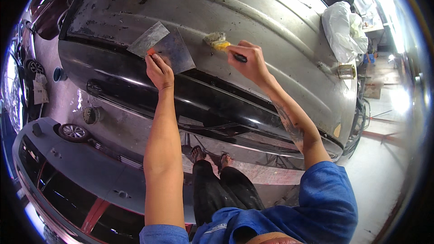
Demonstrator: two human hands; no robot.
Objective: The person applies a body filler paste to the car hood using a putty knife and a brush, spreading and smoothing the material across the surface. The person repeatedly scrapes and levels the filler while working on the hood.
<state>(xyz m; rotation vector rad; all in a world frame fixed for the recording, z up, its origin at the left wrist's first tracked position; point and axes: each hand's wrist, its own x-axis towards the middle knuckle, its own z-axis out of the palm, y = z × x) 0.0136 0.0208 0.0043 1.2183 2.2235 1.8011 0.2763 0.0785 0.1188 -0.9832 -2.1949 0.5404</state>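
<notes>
In front of me is the ribbed grey roof (271,36) of a vehicle, with dark patches at its far left. My left hand (160,71) is closed on the edge of a flat, thin grey metal sheet (178,53) held over the roof's near edge. A second, lighter grey piece (149,37) overlaps the sheet, and a small orange piece (151,51) shows at my fingertips. Farther right, my right hand (247,59) grips the black handle of a brush (220,44). Its yellow part and pale, dirty bristles reach left over the roof, and the bristles seem to touch it.
A white plastic bag (341,31) and an open metal tin (346,71) sit at the roof's right end. Behind me at lower left stands a grey-primed car (108,176). A bucket (91,115) is on the floor between the vehicles, left of my feet.
</notes>
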